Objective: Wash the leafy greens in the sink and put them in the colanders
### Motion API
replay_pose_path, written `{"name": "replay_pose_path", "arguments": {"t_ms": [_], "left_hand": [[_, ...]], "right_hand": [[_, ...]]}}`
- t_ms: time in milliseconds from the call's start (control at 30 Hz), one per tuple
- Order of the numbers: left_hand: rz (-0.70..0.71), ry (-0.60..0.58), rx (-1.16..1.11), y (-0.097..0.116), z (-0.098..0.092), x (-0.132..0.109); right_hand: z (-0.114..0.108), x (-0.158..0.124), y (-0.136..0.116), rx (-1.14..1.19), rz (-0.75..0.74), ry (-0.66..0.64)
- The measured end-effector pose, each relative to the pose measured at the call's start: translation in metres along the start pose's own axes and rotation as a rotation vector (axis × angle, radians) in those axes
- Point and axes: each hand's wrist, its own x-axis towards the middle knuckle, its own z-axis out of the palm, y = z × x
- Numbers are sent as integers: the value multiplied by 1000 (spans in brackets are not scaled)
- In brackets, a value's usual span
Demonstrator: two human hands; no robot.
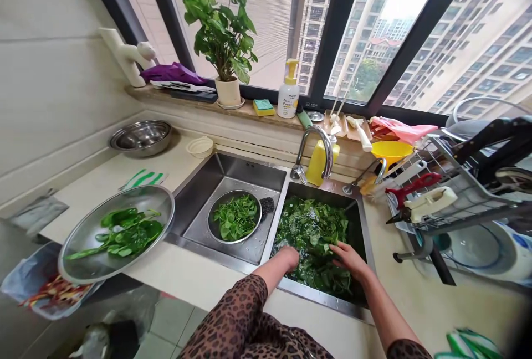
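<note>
Head view: from far away I have only this one camera, and I look down over the person's forearms into a steel double sink [272, 231] under a big window

Left hand [288, 258]: it reaches into the wet leafy greens, and its fingers are hidden under the leaves, so I cannot tell if they are spread or pinching

Right hand [351, 259]: it rests on the same heap, with the fingers [334, 248] a little spread, not pressed together, and I see no pinch on any leaf

Leafy greens [311, 237]: the main heap fills the right basin, sits in water and lies directly under both hands

Steel strainer [236, 242]: it stands in the left basin and holds a smaller mound of green leaves

Steel bowl [141, 188]: it lies tilted on the counter left of the sink and has broad dark leaves inside

Done so far: by my judgement, only a smaller part of the greens is out of the water, in the strainer and the bowl

Remaining: the larger part is in the right basin

Nearby: a chrome faucet [320, 143] curves over the sink, and a bin liner [54, 292] with red-orange scraps is below the counter edge
</note>
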Motion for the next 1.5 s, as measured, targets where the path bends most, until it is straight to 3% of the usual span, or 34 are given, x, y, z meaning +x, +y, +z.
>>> {"name": "replay_pose_path", "arguments": {"t_ms": [67,200,333,433,567,633,800,900,1033,1100,1167,1233,1333,1400,1433,1500], "left_hand": [[13,2,15,-3,-3,2],[134,78,-51,-5,-13,-1],[168,197,-592,-3,-23,-3],[74,190,-978,-1,-26,-6],[-20,99,-1193,4,-30,-11],[-29,89,-1236,5,-32,-14],[67,27,-1283,6,-34,-20],[84,61,-1286,5,-33,-20],[-9,157,-1152,2,-30,-14],[-116,238,-989,0,-27,-9],[-199,324,-707,0,-24,-5],[-198,350,-331,2,-19,-2],[-121,246,151,5,-9,2],[-96,139,338,5,-1,5],[-94,74,393,4,3,7],[-136,-62,429,0,9,11]], "right_hand": [[-4,-10,-10,377,24,-29],[0,-21,-28,687,-29,-104],[7,-17,-37,765,-83,-140],[6,-5,-38,642,-59,-82],[8,9,-36,148,-37,336],[14,10,-38,26,-148,394],[38,4,-54,63,-351,-39],[42,6,-57,117,-302,-84],[30,13,-44,412,-122,-25],[23,17,-34,432,-62,-7],[19,21,-26,245,-42,36],[20,27,-23,-119,-21,79],[30,33,-26,-697,76,190],[40,35,-29,-893,50,274],[47,36,-28,-922,1,251],[60,37,-22,-895,-67,58]]}}
